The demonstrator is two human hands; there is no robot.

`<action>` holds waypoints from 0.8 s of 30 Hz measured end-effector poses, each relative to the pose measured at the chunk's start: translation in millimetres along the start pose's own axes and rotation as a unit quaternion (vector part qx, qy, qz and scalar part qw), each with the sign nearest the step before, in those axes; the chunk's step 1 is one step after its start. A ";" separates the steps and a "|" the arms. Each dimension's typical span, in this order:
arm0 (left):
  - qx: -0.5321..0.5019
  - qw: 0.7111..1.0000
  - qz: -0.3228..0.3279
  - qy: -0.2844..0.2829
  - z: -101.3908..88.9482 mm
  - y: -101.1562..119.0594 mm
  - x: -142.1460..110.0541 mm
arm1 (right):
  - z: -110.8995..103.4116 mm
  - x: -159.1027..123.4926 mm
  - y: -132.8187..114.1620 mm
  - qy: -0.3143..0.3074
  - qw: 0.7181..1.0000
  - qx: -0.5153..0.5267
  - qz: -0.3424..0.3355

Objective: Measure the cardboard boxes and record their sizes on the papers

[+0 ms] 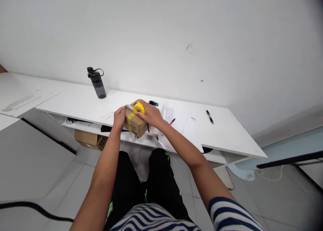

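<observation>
A small brown cardboard box (138, 126) with a yellow strip around it sits tilted at the table's front edge. Across its top lies a yellow tape measure (138, 107), its short white blade drawn out to the left. My right hand (150, 114) is closed around the tape measure's case, thumb in front, and rests against the box. At the box's left edge, my left hand (119, 117) has its fingers curled and pinches the blade's end; whether it also grips the box is hidden.
A dark water bottle (98, 84) stands on the white table (73, 100). White papers (185, 125), a red pen (172, 121), a black marker (209, 117) and a small dark device (153, 103) lie rightward. Another cardboard box (85, 139) sits below the table at left.
</observation>
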State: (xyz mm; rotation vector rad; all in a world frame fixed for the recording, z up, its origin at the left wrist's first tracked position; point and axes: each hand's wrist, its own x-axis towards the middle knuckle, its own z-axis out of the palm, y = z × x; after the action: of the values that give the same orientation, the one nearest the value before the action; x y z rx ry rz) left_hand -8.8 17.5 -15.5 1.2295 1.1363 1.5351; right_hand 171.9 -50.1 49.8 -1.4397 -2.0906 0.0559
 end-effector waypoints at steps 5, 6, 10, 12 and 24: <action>0.007 1.000 0.014 0.009 2.8 2.9 1.2 | 26.8 50.9 -8.8 -0.008 1.000 0.007 -0.027; 0.012 1.000 0.021 0.016 3.9 2.4 1.4 | 29.6 56.7 -9.3 -0.010 0.999 0.008 -0.037; 0.017 0.996 0.052 0.069 6.9 -3.5 -0.1 | 29.5 52.4 -4.9 0.027 0.998 0.034 -0.051; 0.019 0.994 0.048 0.098 5.3 -7.5 -2.5 | 25.9 33.6 1.8 0.081 0.994 0.067 -0.028; 0.014 0.992 -0.003 0.127 15.4 -7.0 1.9 | 39.9 -121.7 54.3 0.300 0.766 0.473 0.314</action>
State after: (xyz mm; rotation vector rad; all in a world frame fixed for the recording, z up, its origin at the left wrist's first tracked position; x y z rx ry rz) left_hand 6.6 23.1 -20.2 1.0684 1.3258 1.7128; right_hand 226.8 -121.3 -56.3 -1.1700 -0.7392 0.7070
